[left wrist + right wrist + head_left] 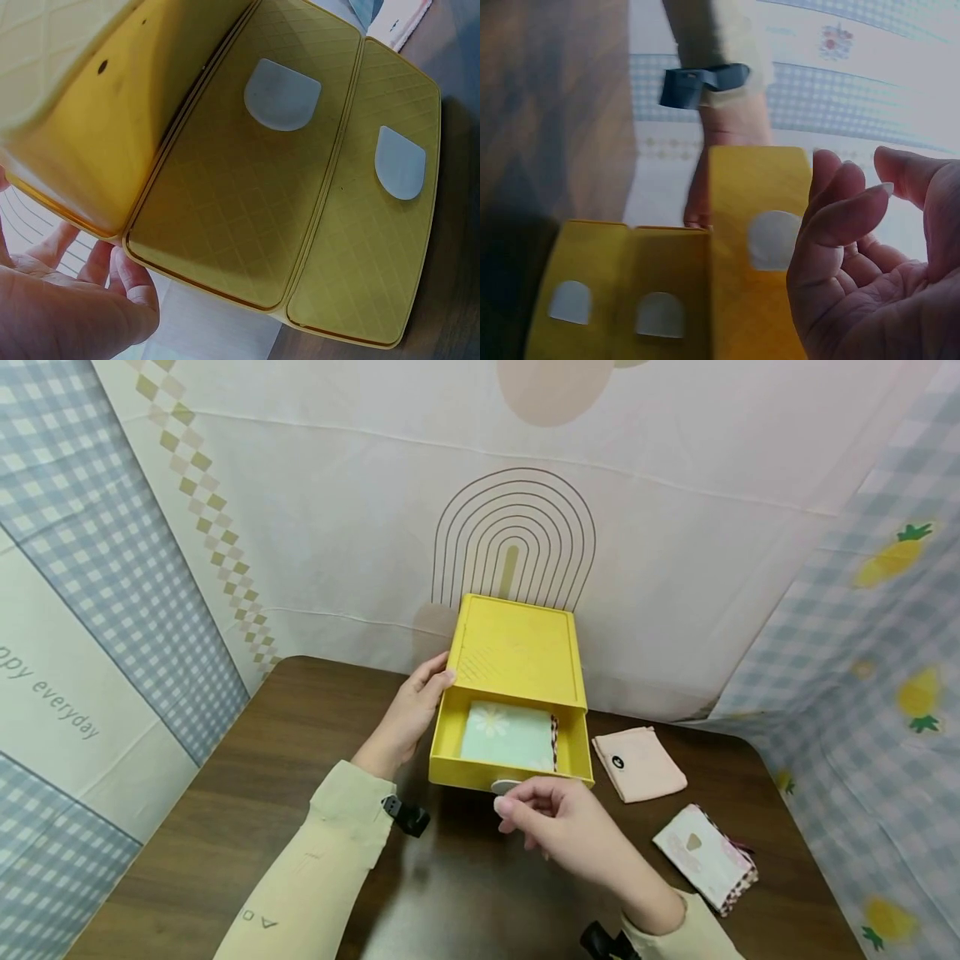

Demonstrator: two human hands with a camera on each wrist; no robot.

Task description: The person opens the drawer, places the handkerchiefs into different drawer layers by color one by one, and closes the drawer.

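While our drawer holds one handkerchief, two others remain toward the worktop's right edge; left hand braces cabinet, right hand gaping.

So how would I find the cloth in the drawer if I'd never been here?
Find the yellow cabinet on the brown table. Its top drawer is pulled open, and the mint cloth lies folded inside. It has a pale flower on it, while its neighbours, the pink cloth and the white cloth, lie outside on the table.
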